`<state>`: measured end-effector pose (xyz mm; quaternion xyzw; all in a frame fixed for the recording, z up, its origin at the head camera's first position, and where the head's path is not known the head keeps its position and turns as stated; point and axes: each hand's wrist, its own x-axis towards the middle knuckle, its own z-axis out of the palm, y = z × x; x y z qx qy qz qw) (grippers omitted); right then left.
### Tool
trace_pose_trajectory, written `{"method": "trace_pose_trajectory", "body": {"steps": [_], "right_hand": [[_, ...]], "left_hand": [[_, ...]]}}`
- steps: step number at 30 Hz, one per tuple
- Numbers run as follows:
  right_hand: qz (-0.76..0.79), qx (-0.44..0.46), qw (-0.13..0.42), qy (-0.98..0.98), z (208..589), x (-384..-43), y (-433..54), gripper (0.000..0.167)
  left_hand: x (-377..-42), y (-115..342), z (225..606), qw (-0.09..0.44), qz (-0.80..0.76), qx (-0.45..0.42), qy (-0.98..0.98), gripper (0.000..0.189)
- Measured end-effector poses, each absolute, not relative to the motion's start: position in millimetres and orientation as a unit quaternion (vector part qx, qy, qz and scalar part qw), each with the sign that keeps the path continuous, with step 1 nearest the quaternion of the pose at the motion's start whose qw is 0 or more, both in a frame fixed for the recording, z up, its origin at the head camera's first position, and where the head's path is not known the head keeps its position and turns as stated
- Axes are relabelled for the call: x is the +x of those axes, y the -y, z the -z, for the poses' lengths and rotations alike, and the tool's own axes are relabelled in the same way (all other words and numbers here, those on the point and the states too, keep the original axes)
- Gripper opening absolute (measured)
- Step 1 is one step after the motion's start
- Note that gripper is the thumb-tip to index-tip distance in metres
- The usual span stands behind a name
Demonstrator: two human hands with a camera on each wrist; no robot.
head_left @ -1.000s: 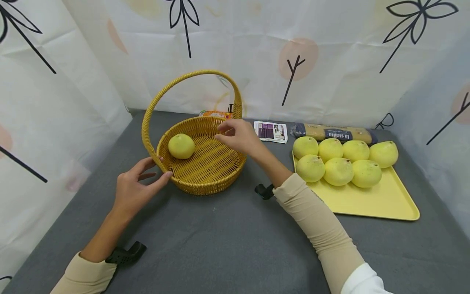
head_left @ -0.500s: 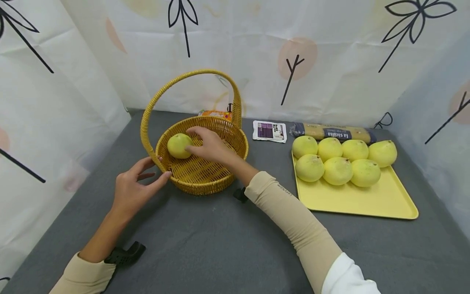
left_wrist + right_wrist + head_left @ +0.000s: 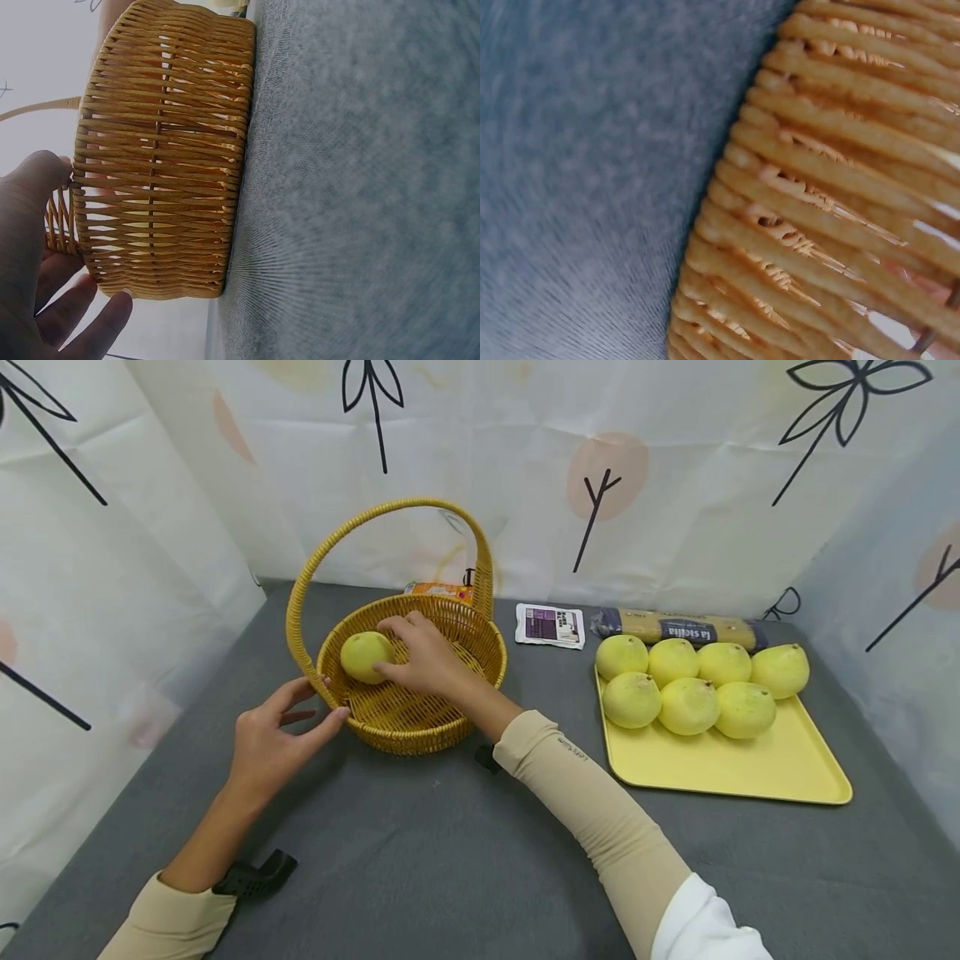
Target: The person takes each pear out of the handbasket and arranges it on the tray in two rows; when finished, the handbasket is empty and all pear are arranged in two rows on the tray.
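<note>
A round yellow-green fruit (image 3: 364, 657) rests inside the yellow woven basket (image 3: 411, 742), against its left side. My right hand (image 3: 423, 658) reaches into the basket from the right, thumb at the front of the fruit and fingers curved over its far right side. My left hand (image 3: 272, 735) holds the basket at its left, where the tall arched handle (image 3: 300, 610) meets the rim. In the left wrist view the left thumb (image 3: 39, 174) lies on one side of the handle's base and the fingers on the other. The right wrist view shows only woven basket wall (image 3: 840, 187) and grey cloth.
A yellow tray (image 3: 735, 772) on the right bears several similar fruits (image 3: 688, 706) in two rows. Behind it lies a long pasta packet (image 3: 682, 627). A purple-and-white sachet (image 3: 550, 626) and an orange packet (image 3: 438, 591) lie near the patterned back curtain.
My right hand has moved left inside the basket, from near its right rim to the fruit. The left hand has kept its place at the handle's base.
</note>
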<state>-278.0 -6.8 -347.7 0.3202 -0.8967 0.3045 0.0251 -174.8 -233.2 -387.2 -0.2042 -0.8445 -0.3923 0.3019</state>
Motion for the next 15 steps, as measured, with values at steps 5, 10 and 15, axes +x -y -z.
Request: {"method": "trace_pose_trajectory", "body": {"steps": [5,10,15], "right_hand": [[-0.271,0.371,-0.017,0.888,352.0,-281.2,11.1,0.084],[-0.267,0.387,-0.016,0.882,351.1,-281.7,15.3,0.079],[-0.297,0.354,0.005,0.887,348.3,-280.5,17.2,0.058]], "left_hand": [[-174.4,234.0,387.4,0.301,0.392,-0.204,0.845,0.049],[-175.0,234.6,387.6,0.299,0.393,-0.198,0.846,0.048],[-175.6,235.3,387.6,0.299,0.392,-0.194,0.848,0.048]]}}
